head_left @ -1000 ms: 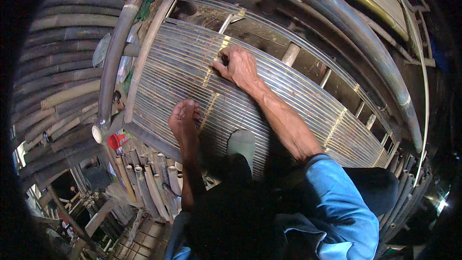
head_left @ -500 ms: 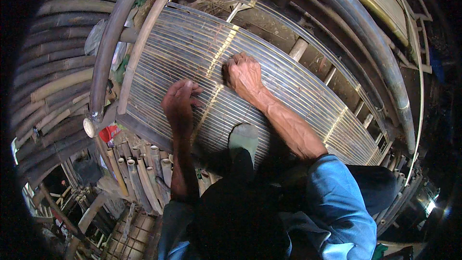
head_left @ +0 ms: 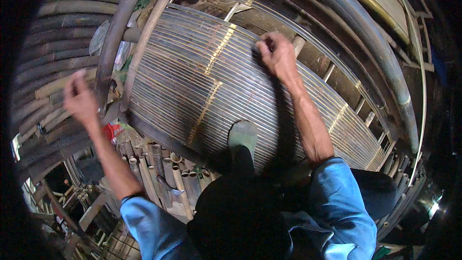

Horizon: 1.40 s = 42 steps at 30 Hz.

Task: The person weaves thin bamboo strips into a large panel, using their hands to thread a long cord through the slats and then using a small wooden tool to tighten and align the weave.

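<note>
A slatted bamboo panel (head_left: 250, 89) of thin parallel strips lies beneath me, with pale woven bands (head_left: 208, 106) crossing the strips. My right hand (head_left: 279, 57) is raised over the panel's far edge, fingers curled and pressed together. Out past the panel's left end, my left hand (head_left: 81, 97) hangs in the air, slightly blurred, thumb and fingers drawn together in a pinch. Whatever either hand may hold is too fine to make out. My foot in a grey-green sock (head_left: 242, 135) rests on the strips between the two arms.
A round wooden bar (head_left: 149, 41) borders the panel's left end, beside a thick dark bamboo pole (head_left: 118, 33). Another thick pole (head_left: 370, 33) curves along the far right. Cut bamboo tubes (head_left: 168, 168) stand near the front left, close to a red object (head_left: 111, 131).
My left hand has swung from over the panel out to the left beyond its end. The right hand has moved right and away from the pale band, lifting toward the far edge.
</note>
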Available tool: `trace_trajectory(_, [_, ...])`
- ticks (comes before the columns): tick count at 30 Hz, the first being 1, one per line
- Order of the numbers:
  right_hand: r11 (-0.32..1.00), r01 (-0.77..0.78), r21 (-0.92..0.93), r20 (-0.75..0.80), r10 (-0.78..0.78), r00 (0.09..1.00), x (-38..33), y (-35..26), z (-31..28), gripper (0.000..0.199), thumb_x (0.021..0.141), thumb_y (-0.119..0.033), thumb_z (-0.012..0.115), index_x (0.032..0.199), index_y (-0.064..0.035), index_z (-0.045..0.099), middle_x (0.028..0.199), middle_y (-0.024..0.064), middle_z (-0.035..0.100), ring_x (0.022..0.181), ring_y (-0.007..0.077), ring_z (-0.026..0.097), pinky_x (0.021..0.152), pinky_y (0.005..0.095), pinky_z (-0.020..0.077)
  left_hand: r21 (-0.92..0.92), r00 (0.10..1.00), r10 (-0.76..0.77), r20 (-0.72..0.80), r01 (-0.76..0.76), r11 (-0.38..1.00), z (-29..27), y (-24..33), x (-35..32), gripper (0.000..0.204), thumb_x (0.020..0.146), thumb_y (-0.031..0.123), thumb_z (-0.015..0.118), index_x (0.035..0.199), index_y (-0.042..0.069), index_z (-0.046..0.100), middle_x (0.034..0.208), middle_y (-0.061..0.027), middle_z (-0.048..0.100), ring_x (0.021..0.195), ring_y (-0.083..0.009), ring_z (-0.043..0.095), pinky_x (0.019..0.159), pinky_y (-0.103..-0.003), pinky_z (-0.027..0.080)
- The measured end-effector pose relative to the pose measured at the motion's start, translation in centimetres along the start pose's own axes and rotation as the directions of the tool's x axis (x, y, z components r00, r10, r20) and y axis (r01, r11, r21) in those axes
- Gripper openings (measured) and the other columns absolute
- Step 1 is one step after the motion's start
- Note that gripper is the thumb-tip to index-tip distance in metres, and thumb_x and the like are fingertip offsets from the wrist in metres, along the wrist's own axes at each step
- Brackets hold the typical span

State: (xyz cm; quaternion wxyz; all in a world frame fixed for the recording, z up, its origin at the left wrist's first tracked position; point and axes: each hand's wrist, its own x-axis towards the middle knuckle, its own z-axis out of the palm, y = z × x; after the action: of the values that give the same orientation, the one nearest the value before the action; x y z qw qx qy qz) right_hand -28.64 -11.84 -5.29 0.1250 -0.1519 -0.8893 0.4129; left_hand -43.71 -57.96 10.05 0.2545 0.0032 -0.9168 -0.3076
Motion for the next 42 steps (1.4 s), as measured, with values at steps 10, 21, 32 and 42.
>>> trace_trajectory(10, [0.973,-0.227,-0.049,-0.020,0.226,0.974,-0.5,5.6,-5.5,0.022,0.086,-0.022,0.071,0.088,-0.0003,0.068,0.073,0.0178,0.065,0.067,0.0278,0.064,0.067,0.0398,0.0502,-0.171,0.852,0.136,0.506,-0.055,0.984,2.2,-1.1,-2.6,0.016,0.095,0.017,0.064,0.101,0.004,0.071,0.077,-0.0024,0.068,0.070,-0.0098,0.059,0.063,-0.028,0.047])
trace_trajectory(21, [0.977,-0.214,-0.016,-0.089,0.212,0.973,-2.1,5.1,-5.2,0.019,0.086,-0.023,0.073,0.092,-0.0055,0.074,0.089,0.0199,0.072,0.080,0.0331,0.071,0.077,0.0413,0.0547,-0.232,0.565,-0.125,0.816,0.519,0.823,9.7,5.3,-10.9,0.014,0.096,0.011,0.063,0.095,-0.002,0.069,0.080,-0.0053,0.070,0.072,-0.0099,0.064,0.063,-0.024,0.050])
trace_trajectory(32, [0.934,0.349,-0.074,0.144,-0.336,0.931,6.0,-2.1,7.2,0.021,0.088,-0.014,0.061,0.107,-0.0121,0.072,0.095,0.0167,0.063,0.092,0.0371,0.062,0.082,0.0460,0.0527,-0.394,0.600,-0.200,0.775,0.706,0.589,15.2,7.9,-17.4,0.016,0.095,0.009,0.065,0.102,-0.005,0.064,0.084,-0.0086,0.070,0.073,-0.0103,0.064,0.063,-0.021,0.050])
trace_trajectory(42, [0.572,0.802,-0.173,0.534,-0.630,0.564,12.4,-2.8,9.2,0.022,0.084,-0.012,0.061,0.104,-0.0079,0.068,0.113,0.0084,0.056,0.110,0.0272,0.053,0.095,0.0399,0.0491,-0.309,0.559,-0.264,0.786,0.726,0.615,15.0,5.9,-18.4,0.021,0.094,0.015,0.066,0.102,-0.004,0.065,0.085,-0.0106,0.072,0.074,-0.0132,0.065,0.067,-0.025,0.052])
